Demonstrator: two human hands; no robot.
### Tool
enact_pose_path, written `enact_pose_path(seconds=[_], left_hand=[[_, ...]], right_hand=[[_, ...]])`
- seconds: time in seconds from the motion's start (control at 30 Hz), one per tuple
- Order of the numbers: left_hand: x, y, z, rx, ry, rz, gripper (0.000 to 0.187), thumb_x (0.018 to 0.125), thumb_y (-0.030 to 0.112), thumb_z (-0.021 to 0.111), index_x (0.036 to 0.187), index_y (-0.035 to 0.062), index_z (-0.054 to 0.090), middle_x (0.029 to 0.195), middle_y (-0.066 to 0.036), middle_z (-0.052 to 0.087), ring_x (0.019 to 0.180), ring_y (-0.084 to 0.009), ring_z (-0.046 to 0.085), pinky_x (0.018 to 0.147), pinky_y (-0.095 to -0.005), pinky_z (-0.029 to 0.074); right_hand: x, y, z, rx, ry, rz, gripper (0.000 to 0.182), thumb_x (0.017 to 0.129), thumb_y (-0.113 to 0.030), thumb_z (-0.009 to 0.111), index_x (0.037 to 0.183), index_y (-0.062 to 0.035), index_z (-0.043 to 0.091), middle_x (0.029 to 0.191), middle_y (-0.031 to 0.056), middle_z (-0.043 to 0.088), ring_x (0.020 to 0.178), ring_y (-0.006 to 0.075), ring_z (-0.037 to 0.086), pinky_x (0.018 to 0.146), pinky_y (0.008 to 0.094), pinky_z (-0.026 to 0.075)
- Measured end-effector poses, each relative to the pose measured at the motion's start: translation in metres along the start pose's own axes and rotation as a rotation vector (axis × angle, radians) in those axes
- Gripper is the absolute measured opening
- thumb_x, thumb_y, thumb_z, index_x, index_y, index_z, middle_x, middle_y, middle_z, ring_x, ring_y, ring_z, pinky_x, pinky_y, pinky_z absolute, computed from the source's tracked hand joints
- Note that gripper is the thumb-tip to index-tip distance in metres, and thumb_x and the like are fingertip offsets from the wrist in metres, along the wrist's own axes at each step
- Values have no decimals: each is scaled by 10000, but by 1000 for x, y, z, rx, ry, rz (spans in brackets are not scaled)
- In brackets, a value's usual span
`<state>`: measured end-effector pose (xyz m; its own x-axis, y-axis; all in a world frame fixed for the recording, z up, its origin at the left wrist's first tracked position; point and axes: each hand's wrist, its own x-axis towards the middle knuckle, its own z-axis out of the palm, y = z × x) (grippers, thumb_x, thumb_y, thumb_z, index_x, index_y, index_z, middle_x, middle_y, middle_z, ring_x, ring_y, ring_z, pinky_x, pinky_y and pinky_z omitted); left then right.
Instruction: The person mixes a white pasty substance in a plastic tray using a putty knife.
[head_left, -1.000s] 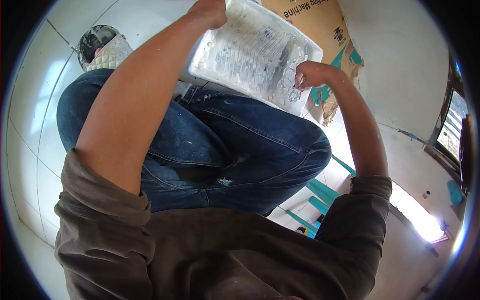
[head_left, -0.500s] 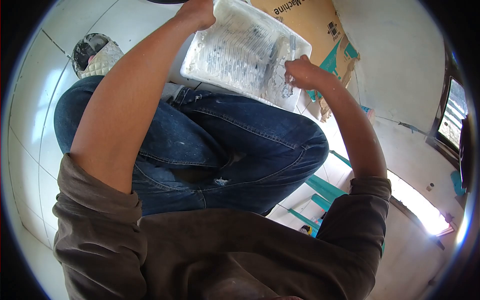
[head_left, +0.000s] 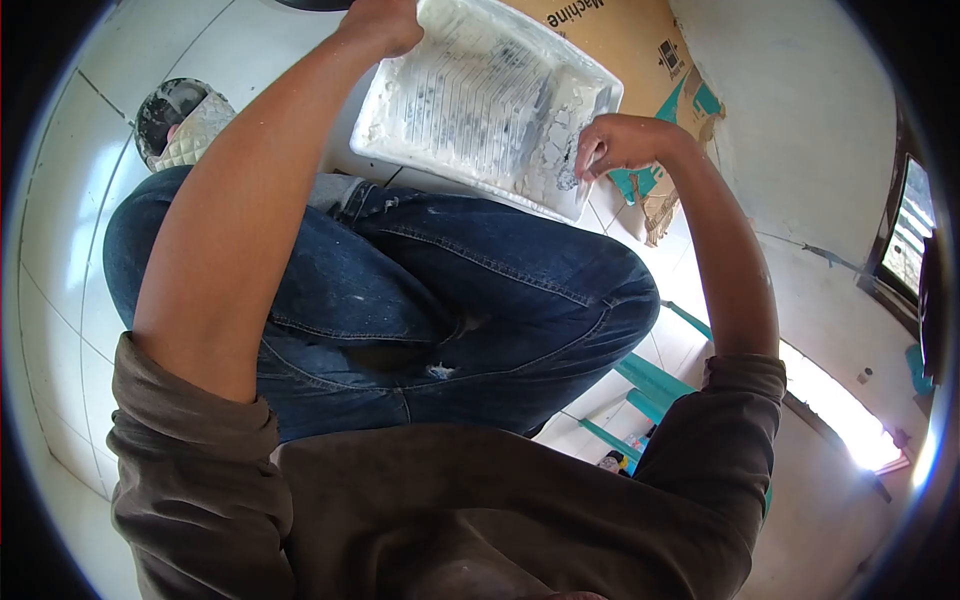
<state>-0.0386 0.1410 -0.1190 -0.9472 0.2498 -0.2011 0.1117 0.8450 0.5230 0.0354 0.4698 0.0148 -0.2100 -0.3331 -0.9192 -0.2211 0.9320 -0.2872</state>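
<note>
A white ribbed tray [head_left: 470, 90], smeared with whitish and grey residue, lies tilted beyond my crossed legs. My left hand [head_left: 388, 28] is closed on the tray's upper left rim. At the right end of the tray is my right hand [head_left: 622, 145], its fingers bent and pressed together by the inner wall. Flaky grey residue [head_left: 562, 150] covers the tray's bottom beside those fingers. Whatever the right fingers hold, if anything, is hidden.
A cardboard sheet [head_left: 640, 40] with a torn green-printed edge lies behind the tray. A dark round container [head_left: 165, 115] with a quilted cloth [head_left: 198, 130] stands at left on the tiles. Green bars [head_left: 650, 380] show by my right knee.
My right hand has shifted slightly right, and its wrist has risen. The tray and my left hand have moved a little to the left.
</note>
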Motion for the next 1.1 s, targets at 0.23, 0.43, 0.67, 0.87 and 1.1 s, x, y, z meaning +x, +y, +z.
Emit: enact_pose_path(seconds=[0.23, 0.43, 0.67, 0.87, 1.1], left_hand=[[-6, 12, -33, -6, 112, -16, 291, 847, 45, 620, 1112, -19, 724, 1184, -253, 722, 1129, -399, 703, 948, -486, 566], [-12, 18, -46, 52, 54, -44, 271, 872, 32, 593, 1103, -12, 728, 1174, -253, 727, 1117, -406, 708, 924, -503, 571], [-11, 14, -34, 43, 124, 94, 252, 860, 34, 603, 1064, -33, 735, 1116, -267, 739, 1074, -417, 721, 911, -503, 574], [-12, 22, -43, -7, 39, 57, 270, 873, 46, 593, 1090, -24, 736, 1133, -265, 735, 1091, -413, 715, 913, -502, 572], [-9, 19, -39, 30, 44, 9, 275, 895, 34, 568, 1108, -2, 738, 1157, -266, 729, 1110, -405, 710, 920, -500, 567]], right_hand=[[5, 11, 17, -429, 524, 94, 125, 861, -141, 739, 950, -119, 823, 1024, 109, 725, 1027, 288, 697, 996, 479, 422], [35, -19, 36, -519, 377, 57, 121, 844, -78, 690, 877, -90, 805, 982, 152, 700, 994, 322, 686, 986, 504, 343], [35, -19, 34, -371, 135, 137, 159, 891, -134, 723, 1018, -92, 808, 1031, 139, 690, 1039, 292, 667, 1017, 469, 352], [37, -8, 22, -256, 48, 178, 145, 896, -172, 749, 1020, -128, 810, 1059, 79, 708, 1067, 252, 675, 1061, 455, 362], [15, -7, 32, -219, 307, 8, 144, 923, -162, 717, 1037, -156, 805, 1064, 77, 700, 1088, 250, 661, 1034, 461, 358]])
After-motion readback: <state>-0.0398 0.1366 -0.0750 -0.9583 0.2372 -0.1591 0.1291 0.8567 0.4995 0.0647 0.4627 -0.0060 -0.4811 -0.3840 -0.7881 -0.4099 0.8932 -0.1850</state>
